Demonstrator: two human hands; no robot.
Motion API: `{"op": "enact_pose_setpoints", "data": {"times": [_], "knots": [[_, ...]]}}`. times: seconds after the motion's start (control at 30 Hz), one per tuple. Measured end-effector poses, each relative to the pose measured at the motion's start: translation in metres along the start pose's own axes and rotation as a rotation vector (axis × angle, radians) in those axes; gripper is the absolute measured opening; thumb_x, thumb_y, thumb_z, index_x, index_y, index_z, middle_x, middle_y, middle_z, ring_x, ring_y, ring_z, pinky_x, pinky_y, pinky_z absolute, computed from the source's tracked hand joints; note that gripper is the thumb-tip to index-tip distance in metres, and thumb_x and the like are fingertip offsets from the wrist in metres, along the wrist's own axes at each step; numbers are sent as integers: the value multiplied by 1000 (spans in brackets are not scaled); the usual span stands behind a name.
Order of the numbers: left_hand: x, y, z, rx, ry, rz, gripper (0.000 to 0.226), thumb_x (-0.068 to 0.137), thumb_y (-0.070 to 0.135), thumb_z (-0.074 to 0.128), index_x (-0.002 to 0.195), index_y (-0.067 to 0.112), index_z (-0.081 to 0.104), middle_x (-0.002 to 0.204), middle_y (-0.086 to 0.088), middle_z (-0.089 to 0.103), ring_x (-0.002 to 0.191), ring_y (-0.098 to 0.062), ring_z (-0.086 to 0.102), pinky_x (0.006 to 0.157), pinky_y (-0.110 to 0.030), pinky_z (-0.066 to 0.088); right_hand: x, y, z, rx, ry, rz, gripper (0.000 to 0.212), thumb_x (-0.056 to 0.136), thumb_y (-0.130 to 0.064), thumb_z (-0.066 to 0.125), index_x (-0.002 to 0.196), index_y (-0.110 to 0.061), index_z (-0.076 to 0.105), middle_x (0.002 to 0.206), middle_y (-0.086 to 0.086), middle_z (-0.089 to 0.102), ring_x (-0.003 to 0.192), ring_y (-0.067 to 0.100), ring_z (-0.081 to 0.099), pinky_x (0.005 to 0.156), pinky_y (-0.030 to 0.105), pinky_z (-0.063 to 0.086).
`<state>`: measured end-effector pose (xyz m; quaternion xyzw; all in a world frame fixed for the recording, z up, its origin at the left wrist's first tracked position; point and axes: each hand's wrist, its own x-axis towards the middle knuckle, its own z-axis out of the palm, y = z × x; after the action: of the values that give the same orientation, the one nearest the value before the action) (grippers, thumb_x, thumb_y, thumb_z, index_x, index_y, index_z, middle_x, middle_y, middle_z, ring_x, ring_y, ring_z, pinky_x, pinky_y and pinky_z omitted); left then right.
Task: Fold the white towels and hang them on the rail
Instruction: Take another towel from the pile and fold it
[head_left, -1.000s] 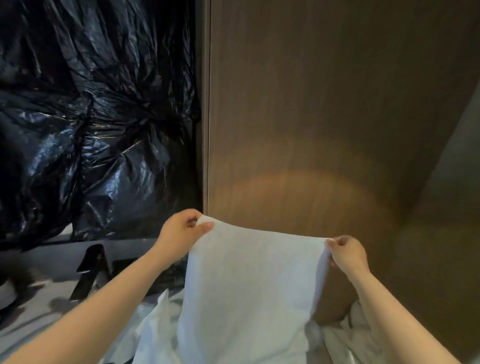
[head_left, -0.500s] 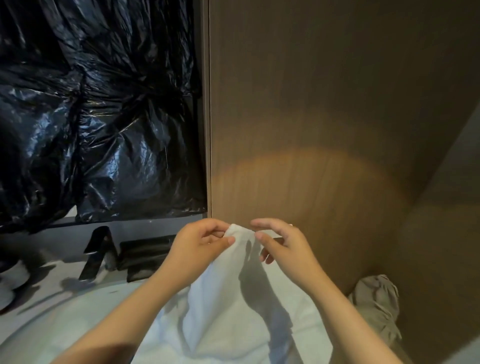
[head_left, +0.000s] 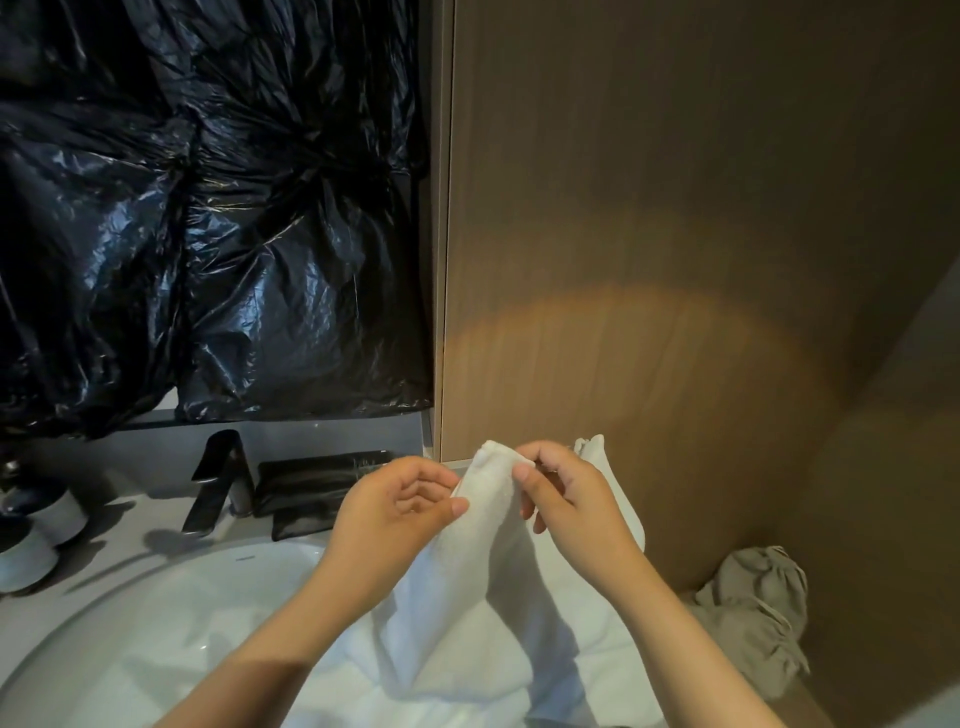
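Observation:
A white towel (head_left: 483, 561) hangs doubled lengthwise in front of me, its top corners brought together at chest height. My left hand (head_left: 400, 512) pinches the left side of the upper edge with thumb and curled fingers. My right hand (head_left: 563, 499) pinches the same upper edge from the right, and a second corner of the towel sticks up behind it. More white towel cloth (head_left: 415, 670) lies heaped in the basin below. No rail is in view.
A white round basin (head_left: 130, 613) sits below left, with a black tap (head_left: 215, 480) and dark pouches (head_left: 317, 480) behind it. Two grey cups (head_left: 31, 535) stand far left. Black plastic sheet (head_left: 208, 208) covers the mirror. A brown wood panel (head_left: 675, 260) faces me, with a grey cloth bag (head_left: 753, 608) low right.
My hands came together from a wide spread, folding the towel in half lengthwise. Both now pinch the joined top edge, and the view has tilted down toward the basin.

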<state>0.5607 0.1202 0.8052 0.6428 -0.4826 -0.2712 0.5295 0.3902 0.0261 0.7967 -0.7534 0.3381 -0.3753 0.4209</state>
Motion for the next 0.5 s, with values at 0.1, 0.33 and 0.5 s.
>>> {"op": "enact_pose_setpoints", "data": {"times": [0.1, 0.33, 0.5], "knots": [[-5, -2, 4, -81, 39, 30, 16, 77, 6, 79, 85, 14, 68, 78, 0, 70, 70, -16, 64, 66, -20, 55, -3, -6, 3, 49, -30, -9, 12, 99, -25, 56, 100, -28, 67, 79, -11, 64, 63, 8, 59, 54, 19, 45], [-10, -5, 13, -126, 45, 113, 11, 81, 6, 75, 80, 15, 69, 78, 0, 68, 71, -17, 63, 65, -18, 54, -8, -14, 10, -23, 2, -31, 13, 97, -36, 56, 97, -28, 66, 87, -11, 61, 75, 9, 60, 61, 16, 43], [-10, -7, 15, -121, 37, 130, 12, 81, 6, 74, 81, 17, 70, 80, 2, 69, 71, -11, 63, 65, -12, 50, -9, -17, 12, -94, -19, -37, 17, 100, -36, 49, 84, -35, 56, 81, -17, 54, 78, 2, 53, 69, 14, 42]]}}
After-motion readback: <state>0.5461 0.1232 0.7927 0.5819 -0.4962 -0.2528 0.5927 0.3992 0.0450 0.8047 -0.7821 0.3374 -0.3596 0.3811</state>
